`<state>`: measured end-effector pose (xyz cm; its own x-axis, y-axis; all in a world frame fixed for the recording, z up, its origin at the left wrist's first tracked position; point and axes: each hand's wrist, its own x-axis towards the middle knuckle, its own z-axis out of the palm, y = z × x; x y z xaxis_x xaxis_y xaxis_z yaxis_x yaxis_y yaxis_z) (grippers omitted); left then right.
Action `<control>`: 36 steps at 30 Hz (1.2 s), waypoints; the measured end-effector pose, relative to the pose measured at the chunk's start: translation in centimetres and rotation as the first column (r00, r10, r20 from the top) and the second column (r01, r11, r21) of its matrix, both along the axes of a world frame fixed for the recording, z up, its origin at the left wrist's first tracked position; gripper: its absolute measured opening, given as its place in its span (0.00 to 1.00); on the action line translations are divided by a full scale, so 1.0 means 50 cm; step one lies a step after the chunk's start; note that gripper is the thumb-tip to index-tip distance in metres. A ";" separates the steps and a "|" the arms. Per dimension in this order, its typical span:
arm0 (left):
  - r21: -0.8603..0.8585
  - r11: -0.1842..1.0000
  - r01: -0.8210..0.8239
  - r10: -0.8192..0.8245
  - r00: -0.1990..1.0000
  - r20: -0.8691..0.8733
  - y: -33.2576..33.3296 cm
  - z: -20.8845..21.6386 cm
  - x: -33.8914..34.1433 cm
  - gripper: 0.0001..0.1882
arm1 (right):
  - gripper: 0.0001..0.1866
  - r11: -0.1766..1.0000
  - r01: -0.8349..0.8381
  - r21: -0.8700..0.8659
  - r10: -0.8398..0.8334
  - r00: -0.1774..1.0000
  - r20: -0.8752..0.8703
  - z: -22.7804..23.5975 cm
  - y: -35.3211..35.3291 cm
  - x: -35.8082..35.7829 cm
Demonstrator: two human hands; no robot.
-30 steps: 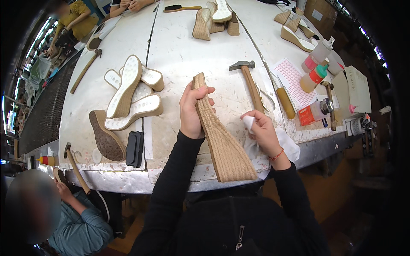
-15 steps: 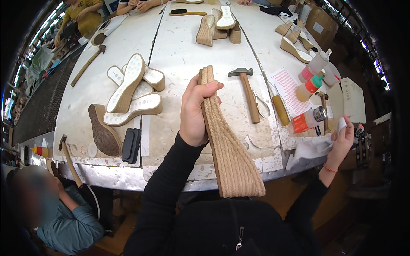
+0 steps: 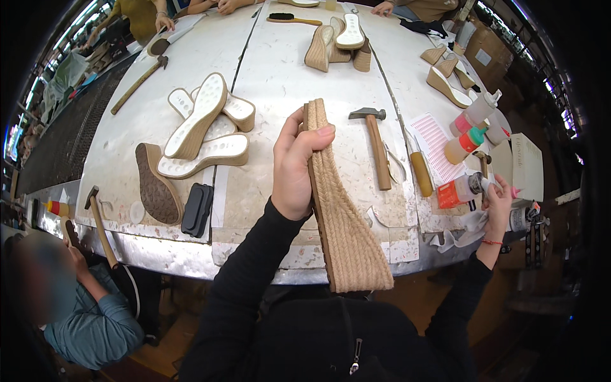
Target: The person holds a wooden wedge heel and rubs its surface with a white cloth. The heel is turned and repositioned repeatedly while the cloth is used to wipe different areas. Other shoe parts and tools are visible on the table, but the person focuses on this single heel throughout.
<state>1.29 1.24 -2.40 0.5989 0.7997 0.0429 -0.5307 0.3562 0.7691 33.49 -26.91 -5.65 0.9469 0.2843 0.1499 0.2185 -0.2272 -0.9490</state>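
One wedge sole (image 3: pixel 349 219) | left hand (image 3: pixel 294 172): clasping it | right hand (image 3: pixel 499 207): outstretched, cloth (image 3: pixel 471 227)

Grips a braided wedge sole (image 3: pixel 353 242) in the left hand (image 3: pixel 294 175) — holds a white cloth (image 3: pixel 468 228) in the right hand (image 3: pixel 499 209), just beside a red-labelled bottle (image 3: pixel 450 193).

Brush (image 3: pixel 294 20), hammer (image 3: pixel 377 149) — black case (image 3: pixel 198 210), apparently a carton (image 3: pixel 491 46)

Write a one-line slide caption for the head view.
At a worktable, the left grip holds a wedge; the right grip holds a cloth beside a red-labelled bottle.
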 end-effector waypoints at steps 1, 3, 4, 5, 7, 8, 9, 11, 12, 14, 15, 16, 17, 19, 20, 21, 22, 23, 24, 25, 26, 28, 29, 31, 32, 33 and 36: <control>0.008 1.000 -0.008 0.008 1.000 -0.001 0.001 -0.002 0.000 0.30 | 0.21 1.000 -0.001 -0.007 0.001 1.000 -0.006 0.000 0.000 0.000; 0.027 0.999 -0.023 0.023 1.000 -0.003 0.002 -0.006 0.001 0.30 | 0.21 1.000 -0.004 -0.018 0.003 1.000 -0.019 -0.002 0.001 0.000; 0.030 0.999 -0.029 0.030 1.000 -0.007 0.003 -0.009 0.002 0.30 | 0.21 1.000 -0.015 -0.025 0.015 1.000 -0.009 -0.002 0.001 0.002; 0.034 0.999 -0.035 0.035 0.999 -0.011 0.004 -0.010 0.003 0.31 | 0.21 0.999 -0.025 -0.030 0.026 1.000 0.000 -0.002 0.001 0.007; 0.053 0.997 -0.050 0.051 0.998 -0.021 0.005 -0.014 0.003 0.31 | 0.20 0.999 -0.036 -0.039 0.037 0.999 0.008 -0.005 0.004 0.009; 0.066 0.996 -0.062 0.063 0.998 -0.025 0.005 -0.015 0.003 0.31 | 0.20 0.998 -0.040 -0.043 0.040 0.999 0.007 -0.005 0.009 0.007; 0.079 0.994 -0.073 0.076 0.997 -0.030 0.006 -0.016 0.002 0.32 | 0.20 0.998 -0.042 -0.047 0.043 0.999 0.006 -0.006 0.012 0.006; 0.090 0.992 -0.089 0.093 0.995 -0.042 0.008 -0.022 0.003 0.32 | 0.19 0.998 -0.040 -0.048 0.038 0.998 -0.045 -0.009 0.010 0.006; 0.095 0.991 -0.095 0.100 0.994 -0.048 0.009 -0.027 0.004 0.32 | 0.19 0.998 -0.037 -0.049 0.034 0.997 -0.070 -0.010 0.007 0.006; 0.107 0.989 -0.103 0.111 0.991 -0.071 0.015 -0.041 0.006 0.32 | 0.19 0.998 -0.040 -0.041 0.038 0.998 -0.041 -0.007 0.004 0.005; 0.113 0.988 -0.106 0.116 0.990 -0.082 0.018 -0.051 0.008 0.32 | 0.19 0.998 -0.040 -0.037 0.039 0.999 -0.028 -0.006 0.003 0.004; 0.116 0.987 -0.111 0.122 0.988 -0.091 0.021 -0.062 0.011 0.32 | 0.19 0.998 -0.038 -0.052 0.037 0.999 -0.027 -0.006 0.005 0.000; 0.120 0.986 -0.118 0.130 0.986 -0.100 0.023 -0.074 0.014 0.32 | 0.19 0.997 -0.038 -0.065 0.036 0.999 -0.027 -0.006 0.011 -0.007; 0.126 0.983 -0.131 0.146 0.982 -0.117 0.030 -0.100 0.020 0.32 | 0.19 0.997 -0.036 -0.068 0.035 0.999 -0.021 -0.006 0.012 -0.006; 0.126 0.982 -0.139 0.155 0.980 -0.126 0.034 -0.116 0.023 0.32 | 0.19 0.998 -0.036 -0.060 0.035 0.999 -0.016 -0.005 0.009 -0.001; 0.126 0.981 -0.146 0.163 0.977 -0.135 0.037 -0.130 0.026 0.32 | 0.20 0.998 -0.036 -0.052 0.035 0.999 -0.010 -0.004 0.007 0.001; 0.125 0.982 -0.145 0.162 0.976 -0.144 0.040 -0.142 0.029 0.32 | 0.20 0.998 -0.030 -0.057 0.029 1.000 -0.008 -0.004 0.006 -0.002; 0.125 0.981 -0.147 0.166 0.974 -0.156 0.044 -0.154 0.031 0.32 | 0.19 0.998 -0.028 -0.063 0.027 1.000 -0.009 -0.004 0.013 -0.009; 0.124 0.981 -0.150 0.170 0.971 -0.168 0.047 -0.165 0.033 0.32 | 0.19 0.997 -0.026 -0.068 0.026 1.000 -0.010 -0.003 0.017 -0.014; 0.127 0.980 -0.156 0.177 0.969 -0.170 0.051 -0.175 0.035 0.32 | 0.19 0.997 -0.018 -0.071 0.018 1.000 0.012 -0.002 0.016 -0.013; 0.127 0.979 -0.160 0.180 0.969 -0.171 0.053 -0.186 0.039 0.32 | 0.19 0.997 -0.006 -0.077 0.009 0.999 0.037 0.001 0.013 -0.012; 0.127 0.977 -0.169 0.190 0.966 -0.176 0.053 -0.202 0.042 0.32 | 0.20 0.999 0.029 -0.043 -0.022 0.990 0.141 0.013 0.009 -0.020; 0.128 0.977 -0.173 0.194 0.964 -0.181 0.052 -0.206 0.045 0.32 | 0.20 0.999 0.050 0.000 -0.049 0.975 0.216 0.028 0.013 -0.039; 0.121 0.975 -0.185 0.206 0.960 -0.191 0.055 -0.220 0.045 0.32 | 0.21 0.995 0.013 0.104 -0.042 0.959 0.281 0.062 0.040 -0.095; 0.113 0.976 -0.186 0.205 0.960 -0.193 0.057 -0.229 0.048 0.32 | 0.21 0.986 -0.031 0.164 -0.016 0.961 0.276 0.084 0.062 -0.142; 0.106 0.977 -0.188 0.205 0.959 -0.195 0.058 -0.235 0.050 0.32 | 0.21 0.972 -0.075 0.224 0.012 0.962 0.273 0.092 0.087 -0.187; 0.115 0.974 -0.193 0.215 0.949 -0.229 0.059 -0.234 0.049 0.33 | 0.12 0.927 -0.372 0.048 0.358 0.916 0.179 0.049 0.175 -0.306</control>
<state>3.75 4.20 -14.11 0.4249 0.9052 -0.0038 -0.3823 0.1833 0.9057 18.19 -18.15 -3.19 0.7399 0.5862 0.3302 0.4257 -0.0279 -0.9044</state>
